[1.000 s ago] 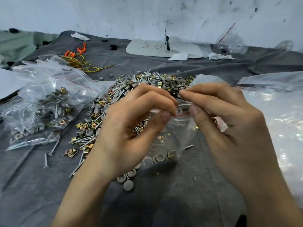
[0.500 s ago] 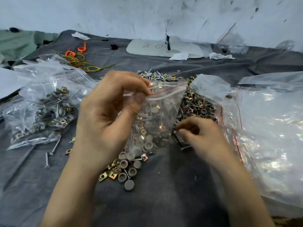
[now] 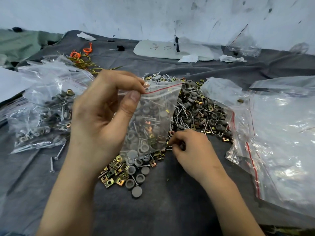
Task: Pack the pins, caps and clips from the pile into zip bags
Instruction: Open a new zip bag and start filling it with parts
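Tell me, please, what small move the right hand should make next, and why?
Probably lift the right hand to the mouth of the zip bag and drop in its pick. The left hand pinches the bag's top corner, holding it above the pile, while the right hand's curled fingers seem to pinch a pin at the pile's near edge. Whether the mouth is open is unclear.

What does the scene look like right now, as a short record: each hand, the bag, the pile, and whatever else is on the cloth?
left hand: pinches the top corner of the zip bag, holding it upright
zip bag: partly filled with pins, caps and clips
right hand: fingers curled at the near edge of the pile; what it holds is unclear
filled bags: heaped at left
empty bags: stacked at right
cloth: gray, under everything
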`<state>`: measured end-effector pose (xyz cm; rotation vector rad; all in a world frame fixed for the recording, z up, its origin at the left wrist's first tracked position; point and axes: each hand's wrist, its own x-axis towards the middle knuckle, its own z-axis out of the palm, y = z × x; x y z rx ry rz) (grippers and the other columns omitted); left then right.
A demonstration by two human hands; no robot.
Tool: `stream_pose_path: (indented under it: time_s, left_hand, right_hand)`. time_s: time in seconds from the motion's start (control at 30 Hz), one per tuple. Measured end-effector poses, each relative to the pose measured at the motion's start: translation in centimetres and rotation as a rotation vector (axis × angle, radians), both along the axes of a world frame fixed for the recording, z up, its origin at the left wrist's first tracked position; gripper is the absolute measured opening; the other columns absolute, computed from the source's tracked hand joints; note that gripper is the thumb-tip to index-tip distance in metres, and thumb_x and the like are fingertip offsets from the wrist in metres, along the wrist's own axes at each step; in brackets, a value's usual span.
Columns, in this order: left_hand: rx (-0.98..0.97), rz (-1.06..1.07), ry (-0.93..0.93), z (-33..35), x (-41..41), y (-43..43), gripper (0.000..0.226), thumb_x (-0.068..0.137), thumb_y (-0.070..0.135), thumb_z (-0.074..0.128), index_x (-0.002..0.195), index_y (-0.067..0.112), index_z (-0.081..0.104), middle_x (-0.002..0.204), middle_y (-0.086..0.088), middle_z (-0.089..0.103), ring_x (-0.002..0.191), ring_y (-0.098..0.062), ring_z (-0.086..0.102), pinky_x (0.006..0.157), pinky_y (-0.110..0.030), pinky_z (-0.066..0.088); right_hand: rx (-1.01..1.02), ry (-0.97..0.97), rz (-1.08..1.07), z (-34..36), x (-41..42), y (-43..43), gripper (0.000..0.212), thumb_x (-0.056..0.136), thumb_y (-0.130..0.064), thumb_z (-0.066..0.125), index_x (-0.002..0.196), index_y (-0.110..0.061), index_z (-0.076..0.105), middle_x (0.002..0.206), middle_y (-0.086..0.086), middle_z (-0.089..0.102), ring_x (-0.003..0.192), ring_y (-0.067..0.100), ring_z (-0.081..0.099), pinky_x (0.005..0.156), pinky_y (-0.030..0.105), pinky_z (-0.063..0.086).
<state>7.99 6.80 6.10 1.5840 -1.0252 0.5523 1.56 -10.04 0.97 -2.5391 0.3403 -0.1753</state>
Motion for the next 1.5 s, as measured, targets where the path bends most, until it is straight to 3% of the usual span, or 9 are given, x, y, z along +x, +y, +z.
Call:
stream_pose_path:
  time_s: [0.1, 0.2, 0.47, 0.6, 0.83, 0.97, 1.1, 1.37, 1.5]
  left_hand:
    - [-0.008, -0.003, -0.011, 0.0, 0.0, 0.1, 0.014, 0.099, 0.008, 0.050, 0.100, 0.020, 0.056, 0.105, -0.010, 0.061, 0.105, -0.025, 0.063, 0.089, -0.029, 0.047]
    - [-0.027, -0.005, -0.018, 0.0, 0.1, 0.2, 0.014, 0.100, 0.008, 0.050, 0.100, 0.021, 0.056, 0.105, -0.008, 0.061, 0.105, -0.032, 0.064, 0.088, -0.038, 0.050]
    - [-0.046, 0.017, -0.023, -0.4, 0.7, 0.6, 0.010, 0.101, 0.010, 0.051, 0.100, 0.017, 0.058, 0.106, -0.006, 0.061, 0.105, -0.034, 0.062, 0.087, -0.057, 0.048]
    - [-0.040, 0.017, -0.027, -0.3, 0.5, 0.5, 0.013, 0.100, 0.008, 0.051, 0.097, 0.019, 0.057, 0.106, -0.006, 0.061, 0.105, -0.034, 0.063, 0.087, -0.054, 0.050]
    - [-0.029, 0.011, -0.016, -0.1, 0.2, 0.3, 0.015, 0.099, 0.006, 0.050, 0.100, 0.021, 0.055, 0.106, -0.006, 0.060, 0.105, -0.034, 0.063, 0.090, -0.044, 0.051]
    - [-0.035, 0.007, -0.015, -0.1, 0.3, 0.3, 0.016, 0.099, 0.006, 0.050, 0.100, 0.021, 0.055, 0.107, -0.006, 0.060, 0.104, -0.034, 0.063, 0.090, -0.043, 0.050]
    - [-0.031, 0.013, -0.015, -0.2, 0.4, 0.3, 0.014, 0.099, 0.007, 0.051, 0.100, 0.020, 0.056, 0.106, -0.006, 0.061, 0.104, -0.034, 0.063, 0.088, -0.045, 0.050]
    - [-0.022, 0.003, -0.005, -0.3, 0.3, 0.2, 0.015, 0.100, 0.008, 0.051, 0.101, 0.022, 0.056, 0.106, -0.006, 0.061, 0.105, -0.032, 0.063, 0.090, -0.039, 0.049]
    - [-0.035, -0.003, 0.010, -0.2, 0.3, 0.2, 0.015, 0.099, 0.007, 0.050, 0.100, 0.021, 0.055, 0.105, -0.006, 0.060, 0.105, -0.032, 0.063, 0.092, -0.038, 0.049]
  right_hand:
    - [0.001, -0.029, 0.066, 0.1, 0.0, 0.2, 0.017, 0.084, -0.017, 0.064, 0.078, -0.032, 0.060, 0.080, -0.012, 0.048, 0.083, 0.015, 0.056, 0.076, 0.033, 0.050]
    - [0.014, 0.032, 0.096, 0.0, 0.0, 0.4, 0.019, 0.084, -0.021, 0.069, 0.081, -0.033, 0.055, 0.083, -0.014, 0.045, 0.089, 0.015, 0.056, 0.080, 0.033, 0.049]
    - [-0.026, 0.062, 0.158, 0.1, -0.4, 0.7, 0.015, 0.084, -0.017, 0.064, 0.081, -0.030, 0.058, 0.090, -0.011, 0.054, 0.090, 0.017, 0.057, 0.080, 0.034, 0.050]
    - [-0.086, 0.084, 0.169, -0.1, -0.3, 0.9, 0.008, 0.086, -0.026, 0.066, 0.092, -0.028, 0.062, 0.094, -0.011, 0.050, 0.097, 0.017, 0.055, 0.082, 0.031, 0.048]
    - [-0.164, 0.092, 0.206, 0.1, -0.1, 0.7, 0.013, 0.092, -0.030, 0.059, 0.100, -0.025, 0.068, 0.106, -0.006, 0.059, 0.105, 0.021, 0.055, 0.087, 0.033, 0.046]
    - [-0.100, 0.095, 0.190, 0.2, -0.2, 0.7, 0.015, 0.087, -0.039, 0.065, 0.095, -0.027, 0.068, 0.098, -0.010, 0.057, 0.100, 0.016, 0.055, 0.085, 0.033, 0.047]
    - [-0.128, 0.106, 0.100, 0.1, -0.3, 1.7, 0.033, 0.076, -0.056, 0.070, 0.087, -0.026, 0.060, 0.088, -0.012, 0.049, 0.091, 0.015, 0.053, 0.073, 0.029, 0.042]
    - [-0.196, 0.058, 0.052, -0.2, -0.5, 2.9, 0.025, 0.085, -0.038, 0.062, 0.103, -0.020, 0.059, 0.108, -0.003, 0.056, 0.106, 0.020, 0.052, 0.085, 0.031, 0.040]
    - [-0.046, 0.045, 0.044, 0.3, -0.5, 1.9, 0.012, 0.084, -0.017, 0.062, 0.084, -0.025, 0.053, 0.092, -0.008, 0.049, 0.094, 0.017, 0.052, 0.081, 0.030, 0.043]
